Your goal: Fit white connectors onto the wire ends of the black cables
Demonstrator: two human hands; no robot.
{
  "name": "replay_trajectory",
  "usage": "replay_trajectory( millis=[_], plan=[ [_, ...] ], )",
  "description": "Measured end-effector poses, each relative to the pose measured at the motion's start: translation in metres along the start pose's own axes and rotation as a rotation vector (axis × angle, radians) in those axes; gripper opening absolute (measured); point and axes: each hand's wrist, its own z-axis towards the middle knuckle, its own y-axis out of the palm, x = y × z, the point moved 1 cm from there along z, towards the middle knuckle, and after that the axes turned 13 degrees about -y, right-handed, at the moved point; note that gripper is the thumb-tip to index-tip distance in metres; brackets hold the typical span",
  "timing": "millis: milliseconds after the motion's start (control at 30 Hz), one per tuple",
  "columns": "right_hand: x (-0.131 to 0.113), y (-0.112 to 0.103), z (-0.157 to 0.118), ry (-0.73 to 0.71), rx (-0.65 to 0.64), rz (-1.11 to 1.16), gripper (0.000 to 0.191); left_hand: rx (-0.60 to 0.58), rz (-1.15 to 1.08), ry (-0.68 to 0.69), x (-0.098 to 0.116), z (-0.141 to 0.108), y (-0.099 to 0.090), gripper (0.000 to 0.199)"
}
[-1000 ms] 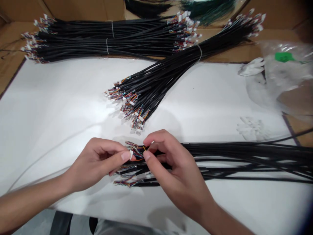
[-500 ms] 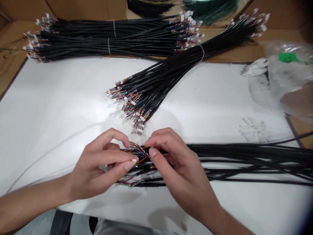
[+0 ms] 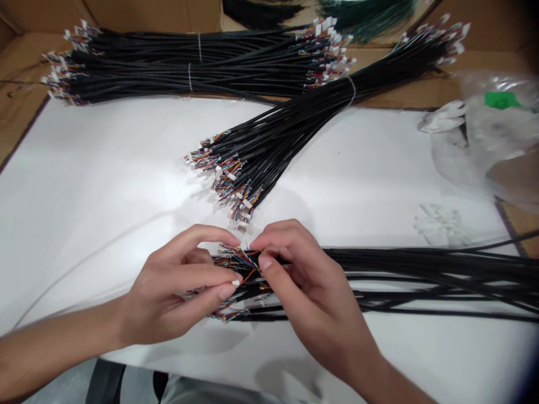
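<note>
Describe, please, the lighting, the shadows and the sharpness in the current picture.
Head view: a bright patch on the white tabletop, soft shadows below the left hand and right hand; head view: glints on the plastic bag; head view: the small white pieces look blurred, and the right corners are dark.

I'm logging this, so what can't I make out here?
In head view:
Connector: too small for detail, left hand partly covering it.
Right hand: blocks sight of what, if anything, it grips.
Lower cables: right ends cut off by picture edge.
White pieces: too blurred and small to count.
Bag: cloudy plastic obscures any contents.
</note>
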Motion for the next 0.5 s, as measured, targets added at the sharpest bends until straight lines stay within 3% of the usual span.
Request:
replay_trajectory(
  millis=[267, 500],
  plan=[
    [0.0007, -0.0014, -0.0012, -0.009, -0.025, -0.089, 0.026, 0.058, 0.155, 0.107, 0.003, -0.0001, -0.0012, 0.014],
    [-0.0024, 0.0011, 0.0015, 0.078, -0.037, -0.065, 0.012, 0.042, 0.141, 0.114, 0.0043, 0.0001, -0.002, 0.014]
  ],
)
